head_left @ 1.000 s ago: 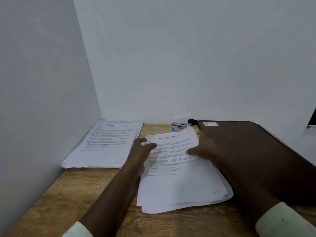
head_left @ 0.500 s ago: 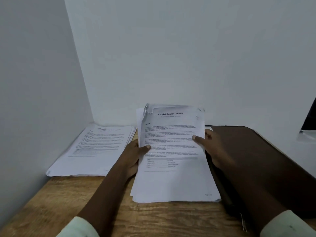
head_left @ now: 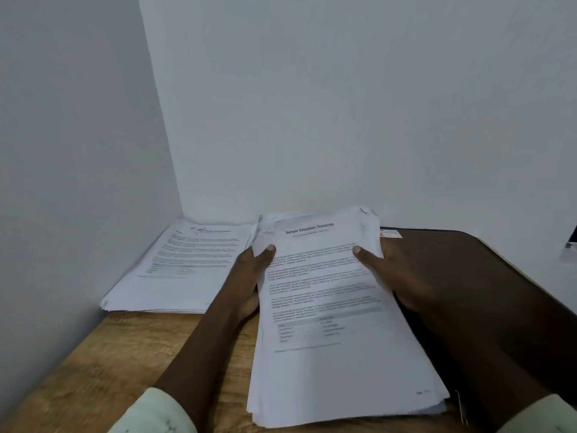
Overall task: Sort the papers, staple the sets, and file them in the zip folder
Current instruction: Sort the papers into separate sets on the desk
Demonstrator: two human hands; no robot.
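At the centre of the worktop [head_left: 118, 354], the transcript stack [head_left: 337, 323] tilts up, left hand [head_left: 249, 276] and right hand [head_left: 393, 270] gripping its side edges, thumbs on the top sheet. Sorting looks the step in hand. A second pile [head_left: 187, 264] lies at ten o'clock, the zip folder [head_left: 443, 245] at three. Next, I'd judge: square the edges, then peel off one set for stapling.

Left of the left grip [head_left: 249, 276], a flat pile of printed sheets [head_left: 187, 264] fills the desk corner, hemmed in by the side wall [head_left: 78, 182] and back wall [head_left: 343, 120]. Nearer than that grip, bare desk [head_left: 125, 354] lies open. The transcript stack [head_left: 327, 307] blocks the way between the grips. Beyond the right grip [head_left: 393, 276] the brown zip folder [head_left: 468, 276] lies flat, with open air above.
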